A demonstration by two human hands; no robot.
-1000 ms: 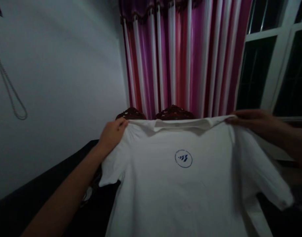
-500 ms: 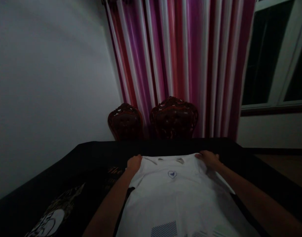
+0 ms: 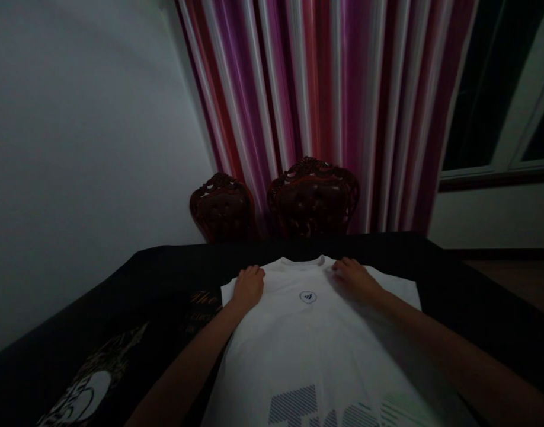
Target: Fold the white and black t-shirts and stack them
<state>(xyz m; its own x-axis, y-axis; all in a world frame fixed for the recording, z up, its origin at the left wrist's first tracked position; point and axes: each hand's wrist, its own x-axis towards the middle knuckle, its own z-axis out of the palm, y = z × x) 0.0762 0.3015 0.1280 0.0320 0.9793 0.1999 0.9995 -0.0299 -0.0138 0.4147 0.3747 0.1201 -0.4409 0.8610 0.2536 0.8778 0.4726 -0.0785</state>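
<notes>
Step in hand, judged from posture and lie: spreading and flattening a white T-shirt (image 3: pixel 298 338) face up on the black tabletop (image 3: pixel 165 270), the shoulder end apparently set in position. Taking the round emblem (image 3: pixel 307 297) as the dial's centre, the left grip (image 3: pixel 249 286) rests on the shirt's shoulder at ten o'clock, fingers bent over the fabric; the right grip (image 3: pixel 354 277) rests near the neck at about one to two o'clock, fingers likewise curled downward. Both are in contact with the shirt; whether either pinches cloth or merely presses on it cannot be told. In the inspector's judgement, the next move calls for light, even outward pressure from both sides, so that the chest panel is smoothed without dragging the collar (image 3: pixel 304 265) off line. Condition of the shirt: collar at twelve o'clock, away from the wearer of the camera, its opening lying fairly straight; short sleeves extending toward ten and three o'clock, the former partly covered by the left hand and forearm. Emblem blue, upright and legible as a mark only. A large striped print (image 3: pixel 294 406) in grey-blue and green shows at six o'clock, cut off by the frame, as is the hem. Soft creases cross the body; dim light prevents any finding on stains.
</notes>
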